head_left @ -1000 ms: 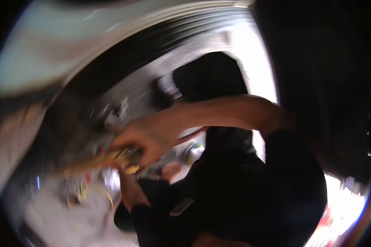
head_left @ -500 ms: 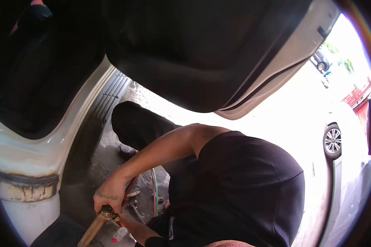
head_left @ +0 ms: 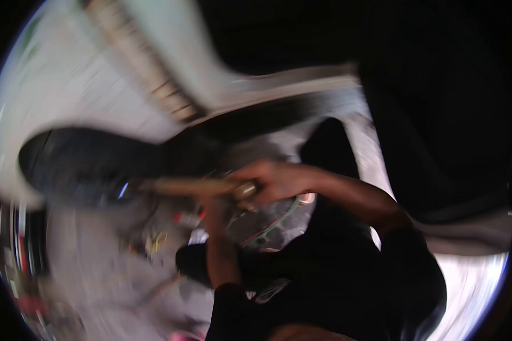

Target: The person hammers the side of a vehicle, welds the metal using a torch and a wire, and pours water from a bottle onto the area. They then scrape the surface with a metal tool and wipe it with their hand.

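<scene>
A brass-coloured gas torch (head_left: 190,186) lies almost level in front of my body, its far end pointing left. My right hand (head_left: 273,181) is closed at the torch's valve end. My left hand (head_left: 211,200) meets the torch body from below and appears closed on it, though motion blurs the fingers. A small blue-white glow (head_left: 123,190) shows at the left, in line with the torch, over a dark rounded shape. Red and green hoses (head_left: 284,219) run along the ground below my hands.
A pale vehicle body (head_left: 256,90) with a bare, discoloured strip (head_left: 153,79) stands ahead. A dark open door panel (head_left: 438,142) hangs at the right. Blurred small items, some yellow (head_left: 156,243) and a red-and-white one (head_left: 188,217), lie on the ground.
The view has swung left and is heavily smeared. In it, the torch has turned from slanting down-left to nearly level, and a blue-white glow now shows beyond its left end.
</scene>
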A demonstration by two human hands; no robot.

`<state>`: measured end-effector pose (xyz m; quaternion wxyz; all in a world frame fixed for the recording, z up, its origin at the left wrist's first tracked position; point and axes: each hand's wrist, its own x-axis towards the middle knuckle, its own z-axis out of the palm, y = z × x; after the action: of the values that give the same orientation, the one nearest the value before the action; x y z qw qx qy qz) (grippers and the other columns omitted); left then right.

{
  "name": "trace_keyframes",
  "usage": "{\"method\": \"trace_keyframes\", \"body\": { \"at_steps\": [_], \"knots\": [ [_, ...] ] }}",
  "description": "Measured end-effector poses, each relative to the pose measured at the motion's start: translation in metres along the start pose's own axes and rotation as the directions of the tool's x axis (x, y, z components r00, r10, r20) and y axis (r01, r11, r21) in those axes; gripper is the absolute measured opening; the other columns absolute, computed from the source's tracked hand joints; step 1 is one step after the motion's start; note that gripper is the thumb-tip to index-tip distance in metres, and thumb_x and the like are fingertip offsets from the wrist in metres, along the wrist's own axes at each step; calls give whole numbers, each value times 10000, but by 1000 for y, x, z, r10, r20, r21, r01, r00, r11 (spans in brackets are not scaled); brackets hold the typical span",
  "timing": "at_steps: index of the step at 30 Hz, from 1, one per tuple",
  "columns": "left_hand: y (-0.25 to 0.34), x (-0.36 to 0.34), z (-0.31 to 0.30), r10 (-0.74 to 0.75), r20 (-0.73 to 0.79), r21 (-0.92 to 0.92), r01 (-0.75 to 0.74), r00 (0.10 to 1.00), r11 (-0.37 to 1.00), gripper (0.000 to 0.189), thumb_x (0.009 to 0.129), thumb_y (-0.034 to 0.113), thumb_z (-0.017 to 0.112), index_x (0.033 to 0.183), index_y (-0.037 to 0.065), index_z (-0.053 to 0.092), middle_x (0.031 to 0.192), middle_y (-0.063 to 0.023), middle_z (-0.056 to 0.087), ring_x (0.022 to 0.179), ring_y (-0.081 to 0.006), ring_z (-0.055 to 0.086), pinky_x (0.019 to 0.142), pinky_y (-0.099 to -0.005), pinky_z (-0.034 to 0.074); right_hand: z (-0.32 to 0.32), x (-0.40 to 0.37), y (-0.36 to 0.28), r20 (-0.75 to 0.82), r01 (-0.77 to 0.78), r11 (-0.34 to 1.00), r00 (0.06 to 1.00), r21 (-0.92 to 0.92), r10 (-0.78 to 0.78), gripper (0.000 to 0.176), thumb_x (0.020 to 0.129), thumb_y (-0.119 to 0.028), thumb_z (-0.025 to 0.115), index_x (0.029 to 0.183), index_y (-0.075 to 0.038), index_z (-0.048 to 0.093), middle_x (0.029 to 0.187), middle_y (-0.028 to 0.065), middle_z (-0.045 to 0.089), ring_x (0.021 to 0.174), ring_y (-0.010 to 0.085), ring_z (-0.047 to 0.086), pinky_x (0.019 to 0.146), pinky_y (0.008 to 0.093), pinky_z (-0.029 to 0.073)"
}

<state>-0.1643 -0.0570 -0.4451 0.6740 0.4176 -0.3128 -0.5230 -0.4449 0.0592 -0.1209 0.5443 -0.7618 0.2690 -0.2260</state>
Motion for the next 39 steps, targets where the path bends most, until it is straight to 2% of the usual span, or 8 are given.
{"method": "trace_keyframes", "body": {
  "at_steps": [9,17,23,26,29,34,36,39],
  "knots": [
    [241,-128,140,121,90,-195,-101,989,975,246,1023,199,602,1040,-24,703,874,-49,630,534,-78,485,427,-215,282,-36,-8,-39,-141,-8,990,990,139,28,800,800,131,688,1548,-42,464,1121,105,728,669,78,630,578,219,544],
    [297,-109,183,-48,240,-59,64,970,996,633,1040,595,528,978,-17,681,768,-71,613,502,-99,452,409,-237,248,-76,-12,-32,-80,61,984,996,169,-48,809,777,67,789,1523,-24,490,1130,140,727,666,94,658,559,227,545],
    [311,-103,180,-144,126,-38,150,981,988,596,1020,559,566,973,-22,691,711,-72,608,463,-101,445,385,-244,240,-80,1,-31,-82,76,981,995,181,-62,891,760,-32,833,1558,-25,438,1165,157,704,702,154,678,600,289,563],
    [309,-93,161,-80,89,-43,84,993,996,586,1017,562,564,975,-9,694,707,-61,609,469,-104,454,376,-250,240,-66,-2,-38,-303,318,667,704,-674,-642,765,815,-107,798,1514,-26,498,1181,180,687,743,278,693,687,397,572],
    [315,-94,154,-72,3,-79,72,997,994,569,1039,540,539,991,-5,694,704,-52,597,486,-110,462,395,-247,248,-32,-25,-20,-229,641,469,423,-607,-876,71,838,-55,649,829,13,630,723,124,686,677,256,688,613,406,553],
    [317,-105,166,-43,27,-113,46,999,993,582,1052,520,522,1047,-44,664,738,-65,581,508,-127,488,409,-248,281,42,25,85,-164,316,918,919,-237,-359,449,895,-121,752,1302,14,620,921,109,675,778,224,669,697,305,540],
    [320,-121,179,-49,24,-76,50,999,996,604,1060,531,492,1054,-47,670,745,-78,596,500,-128,474,403,-250,273,44,54,85,-318,312,934,915,174,-246,736,921,-139,741,1568,-58,399,1062,96,680,828,218,664,791,300,550],
    [318,-130,183,-29,88,-66,35,996,997,673,1057,575,459,1101,-61,671,774,-114,628,482,-144,462,382,-258,267,37,95,71,-344,531,824,825,197,-449,859,946,-186,726,1657,-146,247,1207,90,647,924,282,685,864,385,564]
  ]
}}
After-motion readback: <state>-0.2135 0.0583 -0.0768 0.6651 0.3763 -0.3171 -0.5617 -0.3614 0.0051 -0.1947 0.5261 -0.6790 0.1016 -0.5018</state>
